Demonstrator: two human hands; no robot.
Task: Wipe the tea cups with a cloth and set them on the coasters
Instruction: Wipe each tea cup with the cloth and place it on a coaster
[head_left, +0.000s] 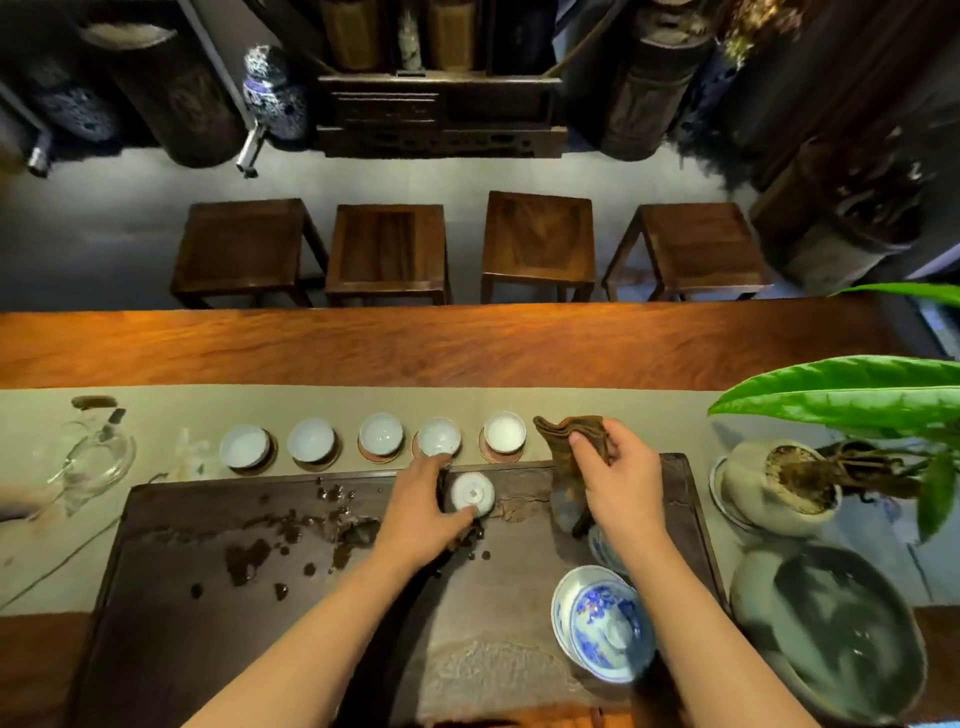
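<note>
A: Status? Landmark: dark wooden tea tray (218, 613).
B: Left hand (422, 506) on tray's far edge, fingers curled around upside-down small white tea cup (471, 493).
A: Right?
B: Right hand (621, 480) nearby, pinching brown folded cloth (571, 441). Beyond tray: five celadon cups on round coasters (501, 453).

Glazed porcelain, dark wood, soft cloth
Tea cups (439, 435) looked glossy white ceramic; the tray (218, 525) was matt dark wood, wet-spotted; the cloth (574, 441) seemed brown, soft fabric; the table (415, 343) was polished wood
</note>
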